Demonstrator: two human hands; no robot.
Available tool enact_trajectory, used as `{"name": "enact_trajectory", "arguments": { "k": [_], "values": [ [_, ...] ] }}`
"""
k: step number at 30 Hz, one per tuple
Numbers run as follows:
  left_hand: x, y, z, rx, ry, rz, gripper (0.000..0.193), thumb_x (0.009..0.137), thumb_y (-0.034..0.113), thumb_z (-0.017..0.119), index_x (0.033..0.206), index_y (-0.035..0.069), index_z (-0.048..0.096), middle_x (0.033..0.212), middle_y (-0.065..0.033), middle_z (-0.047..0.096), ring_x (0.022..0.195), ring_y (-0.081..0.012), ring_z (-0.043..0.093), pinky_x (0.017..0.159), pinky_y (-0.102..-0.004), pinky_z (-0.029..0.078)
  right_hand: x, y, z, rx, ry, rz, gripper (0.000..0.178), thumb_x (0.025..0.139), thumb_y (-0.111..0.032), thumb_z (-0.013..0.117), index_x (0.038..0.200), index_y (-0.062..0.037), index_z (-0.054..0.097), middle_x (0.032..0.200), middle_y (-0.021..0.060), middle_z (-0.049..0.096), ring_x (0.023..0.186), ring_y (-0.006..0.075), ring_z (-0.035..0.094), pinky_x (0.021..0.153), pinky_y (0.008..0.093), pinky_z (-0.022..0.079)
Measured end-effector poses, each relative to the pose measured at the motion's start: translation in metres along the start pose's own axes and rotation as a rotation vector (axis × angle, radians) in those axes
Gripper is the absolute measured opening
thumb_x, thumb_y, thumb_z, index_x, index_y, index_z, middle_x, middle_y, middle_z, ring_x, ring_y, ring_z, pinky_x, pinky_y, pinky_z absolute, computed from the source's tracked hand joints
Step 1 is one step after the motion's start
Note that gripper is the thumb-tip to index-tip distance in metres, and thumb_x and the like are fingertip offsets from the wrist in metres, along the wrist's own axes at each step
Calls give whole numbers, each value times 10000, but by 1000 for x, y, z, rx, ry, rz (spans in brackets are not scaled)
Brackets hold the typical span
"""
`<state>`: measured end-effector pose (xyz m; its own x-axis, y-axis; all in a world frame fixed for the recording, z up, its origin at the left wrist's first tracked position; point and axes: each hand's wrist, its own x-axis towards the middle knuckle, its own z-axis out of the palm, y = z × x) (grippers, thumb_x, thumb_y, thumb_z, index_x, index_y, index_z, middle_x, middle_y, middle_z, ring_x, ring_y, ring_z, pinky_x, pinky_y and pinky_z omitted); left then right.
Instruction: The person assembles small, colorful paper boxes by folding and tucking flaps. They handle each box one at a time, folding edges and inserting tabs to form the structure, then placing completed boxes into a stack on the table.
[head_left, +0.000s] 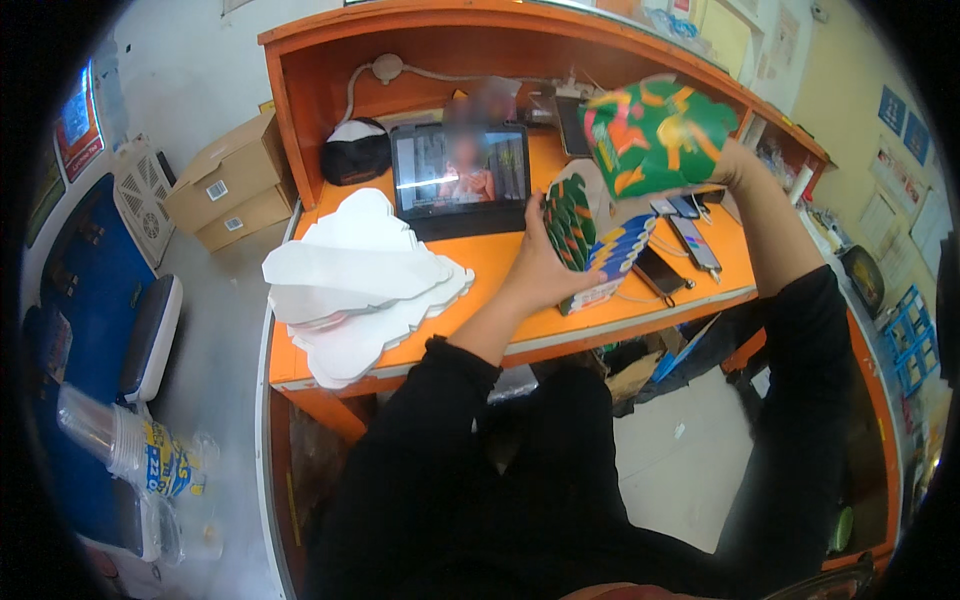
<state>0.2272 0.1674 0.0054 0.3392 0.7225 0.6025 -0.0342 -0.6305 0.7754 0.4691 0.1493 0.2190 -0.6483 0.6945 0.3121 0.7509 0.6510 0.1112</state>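
Note:
My left hand (pixel 535 268) is wrapped round a stack of nested printed cartons (pixel 620 245) near the desk's front edge. The stack shows green, blue and white sides. In my right hand (pixel 733 165) is a green printed carton blank (pixel 650 140) with orange and yellow shapes, raised above and to the right of the stack. The blank hides most of the right fingers. Left of my left hand lies a pile of flat white carton blanks (pixel 350 270), fanned unevenly on the orange desk (pixel 480 265).
A tablet (pixel 460 170) stands propped behind the white pile, beside a black and white cap (pixel 356 150). Phones (pixel 692 240) and cables lie right of the stack. Brown cardboard boxes (pixel 228 180), blue chairs (pixel 70 350) and stacked plastic cups (pixel 135 440) are at left.

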Motion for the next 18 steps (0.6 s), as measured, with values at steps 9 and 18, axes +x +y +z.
{"name": "enact_trajectory", "arguments": {
  "k": [9, 18],
  "values": [
    [-10, 10, -4, 165, -50, -26, 1247, 578, 316, 915, 1447, -1, 79, 1404, -283, 313, 1351, -396, 347, 1135, -426, 306, 35, -4, 33, 109, -767, 403, 519, 759, -411, 765, 1118, -49, 662, 1009, 116, 686, 768, 167, 623, 646, 337, 517],
    [-12, 21, -7, 235, -24, -36, 1249, 551, 389, 915, 1415, -61, 133, 1350, -293, 344, 1297, -400, 395, 1103, -445, 345, 60, -19, 100, -160, -1085, 509, 540, 745, -491, 732, 1076, -67, 682, 929, 128, 698, 765, 206, 636, 653, 352, 514]
  ]
}}
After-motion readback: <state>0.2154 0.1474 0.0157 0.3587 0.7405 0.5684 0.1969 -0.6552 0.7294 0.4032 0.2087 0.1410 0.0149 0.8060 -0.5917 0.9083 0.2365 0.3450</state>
